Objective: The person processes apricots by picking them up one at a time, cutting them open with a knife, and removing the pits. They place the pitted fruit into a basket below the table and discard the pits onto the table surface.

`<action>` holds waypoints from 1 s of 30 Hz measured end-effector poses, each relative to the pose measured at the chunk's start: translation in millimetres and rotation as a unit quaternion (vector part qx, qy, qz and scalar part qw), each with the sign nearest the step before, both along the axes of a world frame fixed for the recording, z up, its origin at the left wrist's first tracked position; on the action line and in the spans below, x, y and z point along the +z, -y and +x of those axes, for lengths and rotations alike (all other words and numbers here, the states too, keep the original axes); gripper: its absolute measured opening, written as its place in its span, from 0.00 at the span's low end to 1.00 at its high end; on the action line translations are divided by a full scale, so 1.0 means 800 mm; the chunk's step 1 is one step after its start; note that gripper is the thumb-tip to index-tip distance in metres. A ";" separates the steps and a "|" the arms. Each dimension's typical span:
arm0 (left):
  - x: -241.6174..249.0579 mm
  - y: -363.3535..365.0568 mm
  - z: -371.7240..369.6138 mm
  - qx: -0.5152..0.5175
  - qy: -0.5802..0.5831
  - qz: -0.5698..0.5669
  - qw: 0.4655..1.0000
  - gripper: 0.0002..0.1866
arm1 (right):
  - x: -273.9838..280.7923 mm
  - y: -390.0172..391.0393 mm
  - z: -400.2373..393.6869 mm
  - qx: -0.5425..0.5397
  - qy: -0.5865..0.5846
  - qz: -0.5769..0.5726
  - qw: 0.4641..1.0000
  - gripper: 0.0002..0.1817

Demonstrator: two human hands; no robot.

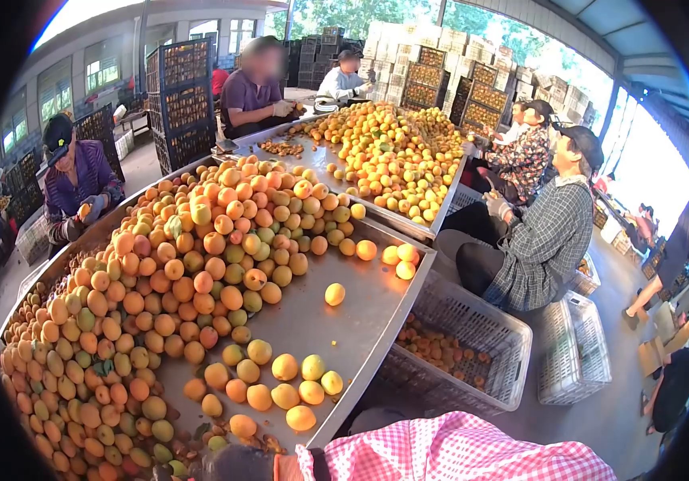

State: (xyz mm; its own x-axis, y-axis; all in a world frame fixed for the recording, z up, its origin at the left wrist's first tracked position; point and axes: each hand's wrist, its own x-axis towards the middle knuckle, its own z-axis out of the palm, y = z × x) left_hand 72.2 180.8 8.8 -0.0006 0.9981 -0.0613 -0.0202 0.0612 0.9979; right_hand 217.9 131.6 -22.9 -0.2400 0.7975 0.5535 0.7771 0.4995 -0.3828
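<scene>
At the bottom edge, my right hand (pixel 239 464) reaches left in a dark glove, below a pink checked sleeve (pixel 449 450). It is cut off by the frame, so its fingers and anything in them are hidden. Close to it are loose apricots (pixel 243 426) and some brownish scraps (pixel 268 442) on the metal table (pixel 288 327). A large heap of orange and greenish apricots (pixel 164 276) covers the table's left and far side. My left hand is out of view.
Grey plastic crates (pixel 513 377) stand right of the table, one holding split apricots (pixel 441 353). A second metal table bears more apricots (pixel 392 148). Several people sit around, including one in a checked shirt (pixel 549 232). Stacked black crates (pixel 180 104) stand behind.
</scene>
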 end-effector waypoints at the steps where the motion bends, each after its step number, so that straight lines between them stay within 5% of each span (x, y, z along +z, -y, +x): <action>1: -0.002 0.000 -0.002 -0.003 -0.003 -0.006 1.000 0.16 | 0.001 -0.003 0.005 0.027 -0.027 -0.001 0.999 0.08; 4: -0.008 -0.001 -0.006 -0.014 -0.014 -0.021 1.000 0.15 | 0.020 -0.004 0.009 0.014 -0.002 -0.127 0.992 0.08; 11: -0.015 0.000 -0.009 -0.062 -0.047 -0.019 0.997 0.13 | -0.009 -0.017 0.016 0.089 -0.036 -0.077 0.992 0.08; 14: -0.023 -0.002 -0.015 -0.098 -0.088 0.063 0.989 0.12 | -0.011 -0.016 0.016 0.065 -0.046 -0.057 0.995 0.09; 16: -0.017 -0.001 -0.014 -0.159 -0.222 0.357 0.893 0.11 | -0.014 -0.017 0.017 0.139 -0.113 -0.096 0.979 0.09; 18: -0.024 0.000 -0.022 -0.161 0.022 -0.027 0.986 0.15 | 0.023 0.002 0.028 0.139 -0.072 -0.175 0.972 0.07; 19: -0.031 0.001 -0.019 -0.146 0.089 -0.056 0.984 0.18 | -0.009 -0.005 0.018 0.164 -0.196 -0.094 0.962 0.07; 20: -0.024 -0.003 -0.007 -0.119 0.155 -0.079 0.977 0.21 | -0.037 -0.025 0.011 0.161 -0.123 0.145 0.968 0.08; 21: -0.011 0.002 0.008 -0.052 0.162 -0.122 0.978 0.20 | -0.066 -0.011 -0.008 0.204 -0.162 0.132 0.956 0.08; 23: -0.032 -0.031 -0.016 -0.102 0.254 -0.137 0.952 0.23 | -0.031 0.004 0.039 0.112 -0.208 -0.102 0.966 0.10; 24: -0.033 -0.037 -0.026 -0.091 0.281 -0.152 0.943 0.24 | 0.004 0.007 0.040 0.032 -0.140 -0.111 0.983 0.14; 25: -0.033 -0.035 -0.029 -0.080 0.312 -0.178 0.930 0.25 | 0.015 0.015 0.041 -0.009 -0.207 -0.168 0.964 0.16; 28: -0.024 -0.010 -0.016 -0.174 0.211 -0.146 0.951 0.25 | 0.027 0.010 0.022 0.007 -0.349 -0.187 0.918 0.24; 30: -0.039 0.006 -0.009 -0.200 -0.007 0.136 0.970 0.22 | 0.022 0.003 0.013 -0.002 -0.312 -0.133 0.941 0.26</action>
